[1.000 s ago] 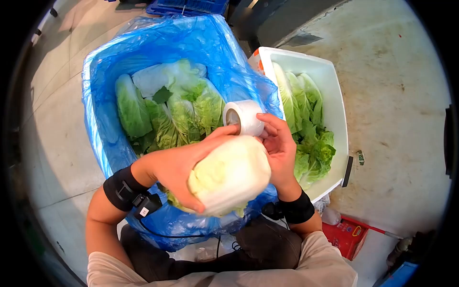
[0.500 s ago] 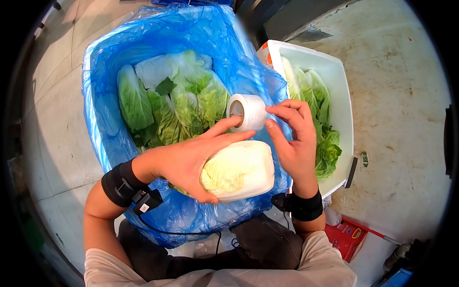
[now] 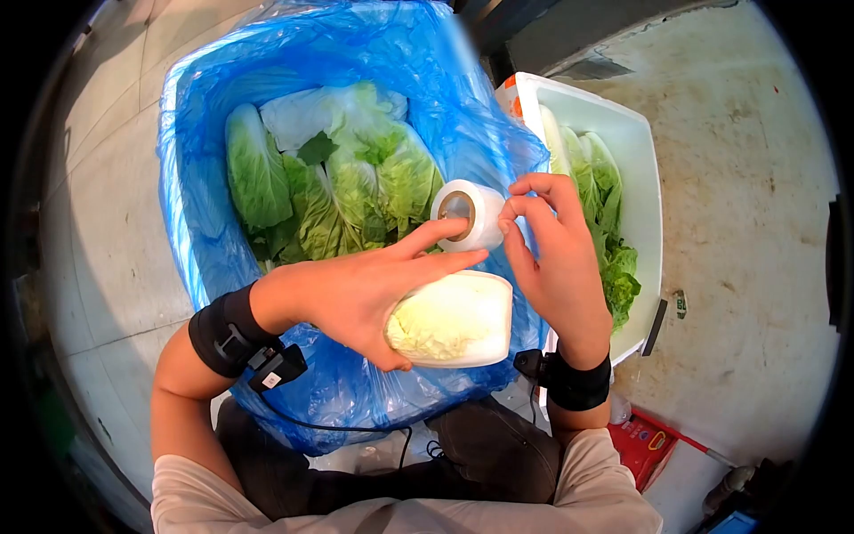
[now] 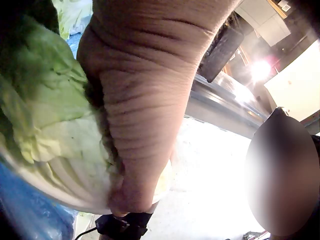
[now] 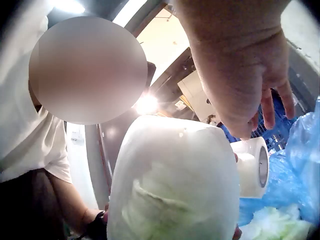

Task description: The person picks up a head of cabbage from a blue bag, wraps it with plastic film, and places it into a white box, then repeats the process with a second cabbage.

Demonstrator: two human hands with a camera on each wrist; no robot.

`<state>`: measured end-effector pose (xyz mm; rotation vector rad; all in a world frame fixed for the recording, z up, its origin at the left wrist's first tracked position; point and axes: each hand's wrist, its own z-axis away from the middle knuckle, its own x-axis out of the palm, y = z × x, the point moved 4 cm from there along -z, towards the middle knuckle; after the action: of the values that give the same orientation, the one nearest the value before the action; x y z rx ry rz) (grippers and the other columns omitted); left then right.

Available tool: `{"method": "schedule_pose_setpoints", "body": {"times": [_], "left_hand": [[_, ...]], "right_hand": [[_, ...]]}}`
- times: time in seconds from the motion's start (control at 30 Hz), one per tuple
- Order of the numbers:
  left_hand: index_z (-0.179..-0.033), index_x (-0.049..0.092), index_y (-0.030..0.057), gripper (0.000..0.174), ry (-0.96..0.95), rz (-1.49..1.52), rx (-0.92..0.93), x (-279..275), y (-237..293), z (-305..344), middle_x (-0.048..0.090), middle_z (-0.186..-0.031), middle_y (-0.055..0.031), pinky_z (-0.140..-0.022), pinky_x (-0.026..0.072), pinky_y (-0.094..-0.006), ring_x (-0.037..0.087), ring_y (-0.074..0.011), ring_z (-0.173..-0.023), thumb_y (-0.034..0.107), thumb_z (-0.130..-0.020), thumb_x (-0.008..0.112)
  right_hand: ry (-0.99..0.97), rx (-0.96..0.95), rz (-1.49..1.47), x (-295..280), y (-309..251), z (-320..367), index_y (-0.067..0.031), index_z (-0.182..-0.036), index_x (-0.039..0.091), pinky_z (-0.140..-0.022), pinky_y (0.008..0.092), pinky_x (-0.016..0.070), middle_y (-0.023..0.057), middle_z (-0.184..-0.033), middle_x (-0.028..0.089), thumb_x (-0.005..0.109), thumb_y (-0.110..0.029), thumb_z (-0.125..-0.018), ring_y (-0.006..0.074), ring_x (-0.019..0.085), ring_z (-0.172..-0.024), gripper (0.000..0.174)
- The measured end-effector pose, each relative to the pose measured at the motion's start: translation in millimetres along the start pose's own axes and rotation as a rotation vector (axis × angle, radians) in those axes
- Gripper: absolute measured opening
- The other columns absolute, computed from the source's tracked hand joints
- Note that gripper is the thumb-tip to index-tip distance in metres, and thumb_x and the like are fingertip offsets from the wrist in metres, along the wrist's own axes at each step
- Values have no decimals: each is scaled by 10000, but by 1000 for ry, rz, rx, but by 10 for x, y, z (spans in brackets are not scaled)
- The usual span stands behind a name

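My left hand [image 3: 365,294] grips a pale napa cabbage [image 3: 455,322], its smooth white side facing up in the head view. One finger of the same hand reaches into the cardboard core of a roll of clear plastic film [image 3: 486,219] just beyond the cabbage. At the roll's right side, the thumb and forefinger of my right hand [image 3: 559,258] come together and pinch at the film's edge. In the left wrist view the cabbage's green leaves [image 4: 50,95] lie against the palm. The right wrist view shows the cabbage [image 5: 175,180] large in front, the roll [image 5: 254,167] beside it.
A bin lined with blue plastic [image 3: 485,133] stands in front, holding several napa cabbages [image 3: 258,169]. To its right is a white foam box [image 3: 642,222] with more cabbages [image 3: 605,178]. A red dustpan [image 3: 640,445] lies on the floor at lower right.
The cabbage has turned and moved slightly right, and the roll has shifted right with it. My right hand has moved right and up, its thumb and forefinger closing together beside the roll.
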<state>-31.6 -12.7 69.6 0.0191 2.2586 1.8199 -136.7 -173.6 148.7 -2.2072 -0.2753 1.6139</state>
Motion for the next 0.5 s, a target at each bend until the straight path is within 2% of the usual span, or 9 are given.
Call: {"method": "schedule_pose_setpoints", "body": {"times": [0.07, 0.3, 0.37, 0.5], "left_hand": [[-1638, 225, 83, 1293, -8, -8, -12, -1, -5, 7, 155, -1619, -256, -1131, 419, -399, 359, -394, -1464, 184, -565, 939], [-1636, 230, 84, 1296, -18, -58, -45, -12, -57, 8, 160, -1629, -242, -1147, 400, -408, 352, -391, -1470, 159, -552, 936], [-1638, 234, 94, 1294, 18, -42, 26, -34, -42, 5, 157, -1631, -244, -1156, 387, -409, 349, -390, -1473, 156, -552, 936], [-1639, 236, 103, 1291, 14, -39, 13, -35, -31, 8, 158, -1631, -243, -1163, 377, -405, 343, -390, -1476, 154, -555, 934]], "right_hand": [[-71, 51, 25, 59, 13, 0, -13, -975, 578, -835, 426, 531, 130, -1143, 578, 693, 39, -831, 362, 637, -991, 191], [-140, 29, -39, 70, 109, 74, -9, -993, 545, -847, 415, 531, 160, -1162, 550, 673, 36, -848, 370, 629, -1043, 198], [-52, -16, -100, 1, 120, 81, -19, -1031, 583, -862, 405, 530, 161, -1172, 553, 693, 31, -847, 355, 627, -1063, 220], [-8, -38, -23, -36, 84, 57, -31, -1051, 637, -877, 396, 532, 152, -1178, 574, 727, 20, -836, 338, 633, -1049, 238]]}}
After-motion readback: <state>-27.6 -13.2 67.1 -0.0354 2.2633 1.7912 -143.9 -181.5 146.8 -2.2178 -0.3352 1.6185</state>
